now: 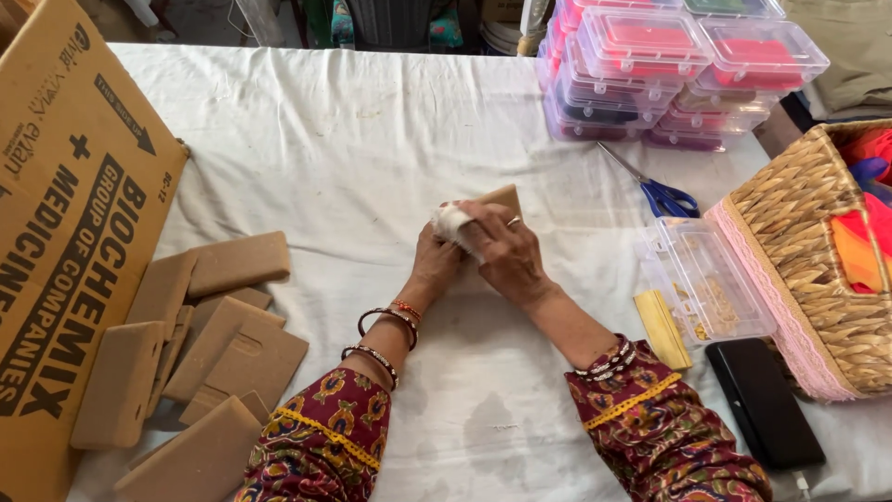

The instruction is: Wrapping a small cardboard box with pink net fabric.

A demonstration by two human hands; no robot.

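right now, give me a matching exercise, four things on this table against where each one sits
Things:
1. scissors
2. brown slabs
3. black phone
4. stacked plastic boxes

Places:
A. near left, beside the cardboard box
B. far right corner
C. near right, beside the wicker basket
D. between the stacked boxes and the open clear case

Pairs: 1-D, 2-A, 3-C, 4-B

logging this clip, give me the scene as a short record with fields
left hand: left hand holds a small tan block
right hand: right hand presses a white cloth on the block
surface: table under a white sheet
left side: cardboard box, pile of tan slabs
right side: blue scissors, clear plastic case, wicker basket, black phone
back: stacked clear boxes
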